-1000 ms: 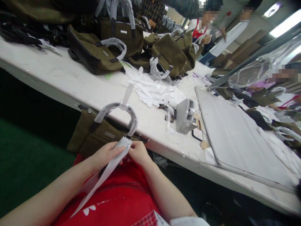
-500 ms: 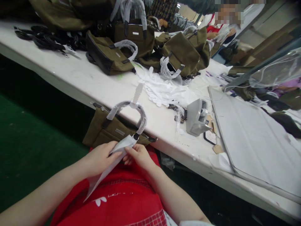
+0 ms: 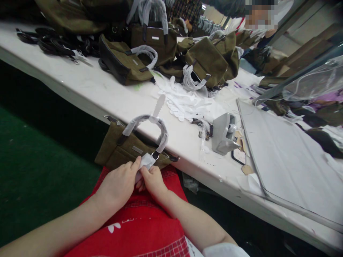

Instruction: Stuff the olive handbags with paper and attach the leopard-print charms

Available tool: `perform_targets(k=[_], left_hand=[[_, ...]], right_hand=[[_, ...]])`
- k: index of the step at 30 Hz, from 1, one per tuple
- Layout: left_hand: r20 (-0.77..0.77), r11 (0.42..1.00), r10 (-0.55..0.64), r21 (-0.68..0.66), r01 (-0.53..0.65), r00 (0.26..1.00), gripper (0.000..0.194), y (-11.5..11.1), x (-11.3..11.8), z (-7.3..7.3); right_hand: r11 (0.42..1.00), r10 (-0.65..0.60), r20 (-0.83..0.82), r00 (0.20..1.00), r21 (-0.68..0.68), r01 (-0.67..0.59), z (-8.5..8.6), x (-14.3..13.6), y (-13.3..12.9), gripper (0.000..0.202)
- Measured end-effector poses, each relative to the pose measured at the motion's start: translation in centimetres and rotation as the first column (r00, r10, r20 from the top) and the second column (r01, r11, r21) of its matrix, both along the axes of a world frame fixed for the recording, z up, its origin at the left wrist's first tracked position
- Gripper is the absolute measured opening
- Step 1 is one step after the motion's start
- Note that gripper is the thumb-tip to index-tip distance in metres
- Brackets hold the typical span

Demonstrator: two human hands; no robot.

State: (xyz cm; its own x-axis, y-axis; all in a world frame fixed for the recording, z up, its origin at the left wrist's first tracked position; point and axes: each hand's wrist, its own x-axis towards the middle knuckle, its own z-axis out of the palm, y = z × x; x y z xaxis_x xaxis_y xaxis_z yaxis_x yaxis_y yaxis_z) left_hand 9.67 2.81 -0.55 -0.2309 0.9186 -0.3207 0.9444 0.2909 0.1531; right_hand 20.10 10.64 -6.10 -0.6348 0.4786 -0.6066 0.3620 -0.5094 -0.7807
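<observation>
1. My left hand (image 3: 118,180) is nearly closed, back upward, index finger stretched along the white strip (image 3: 147,161); the fingertips seem to pinch it, though I can't see underneath.
2. My right hand (image 3: 155,180) is closed on the strip's other side, thumb on top, fingers curled below.
3. I have the strip just below the metal ring (image 3: 155,155) at the foot of the wrapped handle (image 3: 163,135). The bag (image 3: 115,142) stands at the near edge of the table (image 3: 80,93), above my red apron (image 3: 150,235).
4. Just changed: the strip's long tail no longer shows across the apron. I take that as the wrapping being gathered in around whatever it covers.
5. Against the earlier frame, my left hand has rolled over the strip; bag and handle look unmoved.
</observation>
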Motion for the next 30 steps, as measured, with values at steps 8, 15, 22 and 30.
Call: perform_targets(k=[8,15,22,30], left_hand=[[-0.217,0.992,-0.113,0.023,0.121,0.970,0.055,0.3,1.4,0.1],[-0.178,0.967,-0.198,0.128,0.222,0.964,0.049,-0.8,1.8,-0.3],[0.452,0.916,0.282,0.134,-0.378,0.846,0.059,-3.6,-3.1,-0.5],[0.717,0.910,0.282,0.011,-0.416,0.637,0.054,-6.1,-4.4,-1.7]], right_hand=[[0.999,0.050,-0.174,0.983,-0.009,-0.052,0.4,1.2,0.1,0.055],[0.984,-0.108,-0.039,0.993,-0.143,0.102,-0.1,0.8,-0.3,0.069],[0.976,-0.214,-0.056,0.975,-0.043,0.211,-0.4,0.0,-0.5,0.067],[0.980,-0.192,-0.017,0.981,0.040,0.193,-1.5,-0.1,-1.1,0.067]])
